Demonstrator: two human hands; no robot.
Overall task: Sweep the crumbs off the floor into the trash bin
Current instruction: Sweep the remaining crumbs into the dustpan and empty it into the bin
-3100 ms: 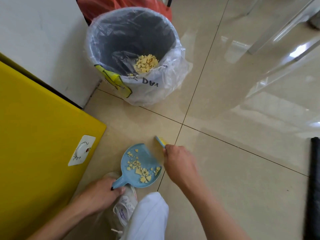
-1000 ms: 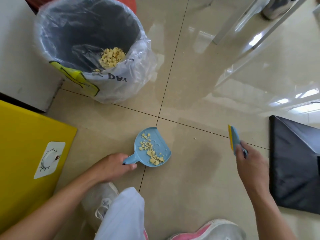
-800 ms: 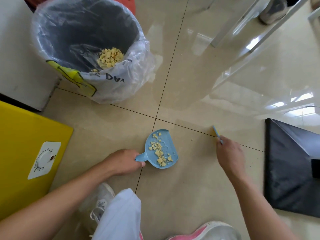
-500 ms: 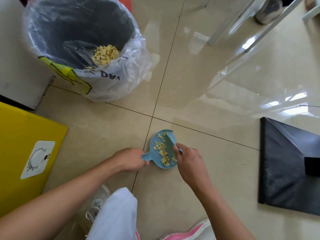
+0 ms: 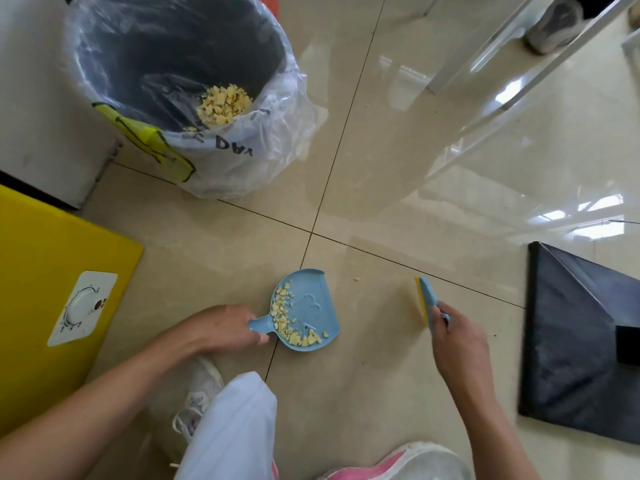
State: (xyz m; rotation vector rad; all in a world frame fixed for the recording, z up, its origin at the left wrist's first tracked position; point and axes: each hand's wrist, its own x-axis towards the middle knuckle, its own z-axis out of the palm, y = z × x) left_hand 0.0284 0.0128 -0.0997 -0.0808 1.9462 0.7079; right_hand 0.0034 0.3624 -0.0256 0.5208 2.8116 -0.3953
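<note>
- Since half a second ago your right hand [image 5: 457, 344] has swung away from the dustpan's mouth, carrying the small blue hand brush [image 5: 426, 301] out to the right; it now sits well apart from the pan, near the black bag [image 5: 581, 341].
- Your right hand is closed around the brush handle, with the yellow bristle edge turned left toward the pan, which looks to be set up for another inward stroke.
- Your left hand [image 5: 221, 329] is wrapped on the handle of the blue dustpan [image 5: 304, 311], holding it flat on the floor tiles [image 5: 363, 375] beside the grout cross so the open lip faces the brush.
- Yellow crumbs [image 5: 287, 323] lie heaped along the pan's rear and left wall, by the handle, which keeps them from spilling out of the lip.
- One stray crumb [image 5: 357, 279] rests on the tile between the pan's lip and the brush; a few darker specks near the bag are too small to identify.
- At the top left, the lined trash bin [image 5: 173, 64] stands against the white wall, already holding a pile of the same crumbs, well apart from the pan.
- My judgement: you are gathering the last strays, and tipping the pan into the bin is not yet done.
- Keep the pan level when you lift it, since the load sits loose.
</note>
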